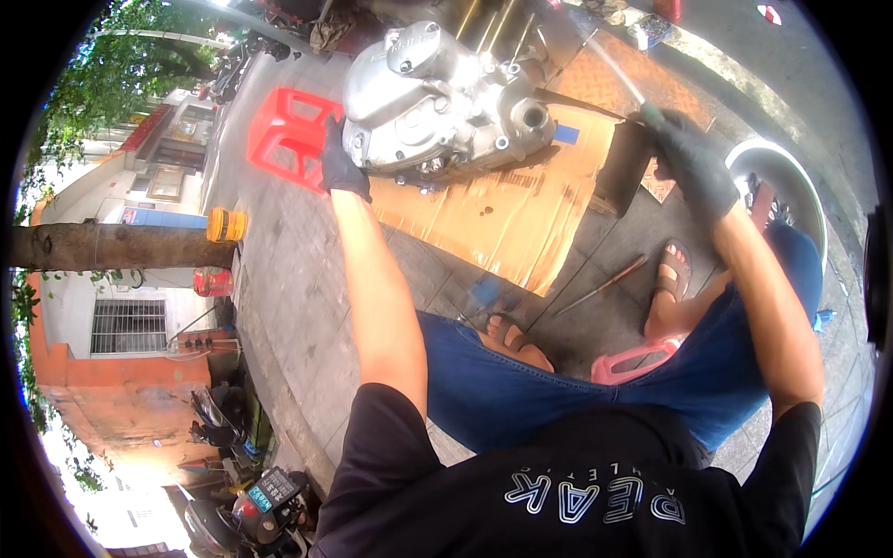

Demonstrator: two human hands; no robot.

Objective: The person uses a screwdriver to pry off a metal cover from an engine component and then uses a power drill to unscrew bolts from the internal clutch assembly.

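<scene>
A silver metal engine (pixel 446 107) with bolted covers and a round opening stands on a flattened cardboard sheet (pixel 493 223). My left hand (pixel 344 167), in a black glove, grips its left side; the fingertips are partly hidden against the casing. In my right hand (pixel 688 158), also gloved in black, is what looks like a screwdriver (pixel 625 79), with a greenish handle and a long pale shaft blurred by motion. The shaft points up and left, apart from the engine. The right hand is closed around the handle, to the right of the cardboard.
A red plastic stool (pixel 290 139) stands left of the engine. By my right knee is a pale round basin (pixel 819 200) with metal parts inside. A thin rod-shaped tool (pixel 605 284) lies on the paving between my feet. A pink stool (pixel 637 361) shows below me.
</scene>
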